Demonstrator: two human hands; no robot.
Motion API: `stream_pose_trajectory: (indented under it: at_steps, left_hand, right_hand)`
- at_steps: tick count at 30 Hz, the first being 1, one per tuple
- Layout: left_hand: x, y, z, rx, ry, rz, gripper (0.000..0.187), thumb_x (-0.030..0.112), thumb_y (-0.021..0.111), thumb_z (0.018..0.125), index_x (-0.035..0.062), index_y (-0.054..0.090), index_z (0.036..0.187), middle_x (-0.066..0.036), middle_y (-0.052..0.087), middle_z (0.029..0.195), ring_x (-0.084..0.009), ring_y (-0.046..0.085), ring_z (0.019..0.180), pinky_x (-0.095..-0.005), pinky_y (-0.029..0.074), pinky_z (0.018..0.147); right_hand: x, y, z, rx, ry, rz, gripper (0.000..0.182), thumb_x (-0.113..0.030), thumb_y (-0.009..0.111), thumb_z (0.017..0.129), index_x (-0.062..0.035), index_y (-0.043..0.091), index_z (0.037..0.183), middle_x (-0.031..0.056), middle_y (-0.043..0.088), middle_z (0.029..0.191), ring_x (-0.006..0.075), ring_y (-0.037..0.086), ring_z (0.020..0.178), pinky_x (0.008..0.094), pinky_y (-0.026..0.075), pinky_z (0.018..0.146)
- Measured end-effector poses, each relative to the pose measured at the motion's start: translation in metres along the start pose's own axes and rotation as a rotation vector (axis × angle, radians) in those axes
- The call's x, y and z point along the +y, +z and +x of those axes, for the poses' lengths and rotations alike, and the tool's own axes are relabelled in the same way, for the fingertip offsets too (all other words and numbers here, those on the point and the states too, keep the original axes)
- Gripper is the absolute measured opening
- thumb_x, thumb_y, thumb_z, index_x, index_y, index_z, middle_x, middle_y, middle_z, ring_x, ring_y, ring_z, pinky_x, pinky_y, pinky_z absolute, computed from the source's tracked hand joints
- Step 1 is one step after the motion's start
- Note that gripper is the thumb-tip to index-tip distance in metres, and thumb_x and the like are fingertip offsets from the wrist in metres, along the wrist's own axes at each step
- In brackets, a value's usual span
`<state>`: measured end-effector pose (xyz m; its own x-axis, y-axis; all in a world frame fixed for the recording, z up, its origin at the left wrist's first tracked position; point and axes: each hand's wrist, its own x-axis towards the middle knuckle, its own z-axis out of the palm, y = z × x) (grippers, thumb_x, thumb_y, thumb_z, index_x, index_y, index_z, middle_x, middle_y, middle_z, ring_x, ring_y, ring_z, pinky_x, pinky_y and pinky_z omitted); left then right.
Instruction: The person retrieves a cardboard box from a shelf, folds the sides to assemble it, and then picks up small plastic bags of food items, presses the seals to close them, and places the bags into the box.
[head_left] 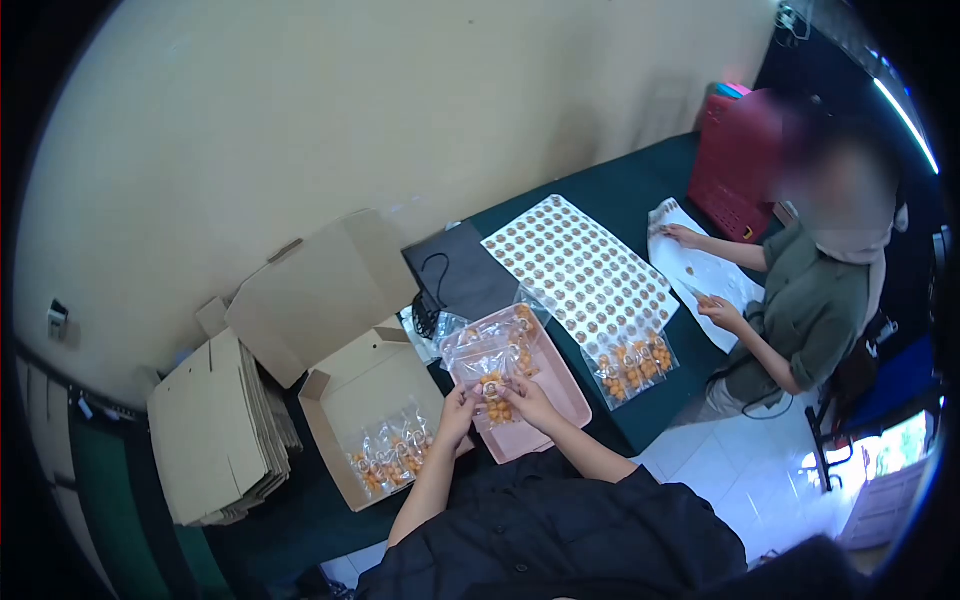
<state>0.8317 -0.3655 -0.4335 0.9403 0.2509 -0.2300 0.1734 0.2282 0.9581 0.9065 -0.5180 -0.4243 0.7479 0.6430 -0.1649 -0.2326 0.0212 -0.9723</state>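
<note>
Both hands hold a clear plastic bag of orange balls (494,408) over a pink tray (560,405). My left hand (459,413) pinches the bag's left edge, and my right hand (528,398) grips its right side. A small round mark shows on the front of the bag, too small to read. More bags of orange balls (522,350) lie in the tray beyond my hands. To the left, an open cardboard box (335,425) holds several similar bags (385,458) along its near side.
A sheet of round brown stickers (580,265) covers the table's middle, with filled bags (635,367) at its near edge. Folded cardboard boxes (215,430) are stacked at left. A black cable (428,315) lies behind the tray. At right, a co-worker (825,290) handles a white sheet (700,262) near a red container (725,170).
</note>
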Motion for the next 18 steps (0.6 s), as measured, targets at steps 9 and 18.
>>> stream_pose_trajectory:
  at_steps: [9,18]
  left_hand:
    - [0.023,0.009,-0.018,0.208,0.049,-0.044,0.032,0.036,0.052,0.088,0.0049,0.059,0.092,0.003,0.052,0.064,-0.0065,0.049,0.056,-0.0208,0.040,0.052]
    - [0.013,-0.002,-0.017,0.084,-0.157,-0.160,0.035,0.030,0.047,0.091,-0.0002,0.051,0.110,-0.004,0.058,0.091,-0.0075,0.054,0.071,-0.0203,0.043,0.057]
  right_hand:
    - [-0.009,0.023,0.013,-0.008,-0.166,0.083,0.030,-0.024,0.052,0.089,-0.0027,0.051,0.110,0.0019,0.055,0.094,0.0084,0.056,0.080,0.0214,0.048,0.066]
    - [-0.014,0.027,0.006,-0.022,-0.077,-0.036,0.034,-0.023,0.051,0.090,0.0017,0.047,0.113,0.0040,0.055,0.089,0.0074,0.055,0.079,0.0213,0.047,0.062]
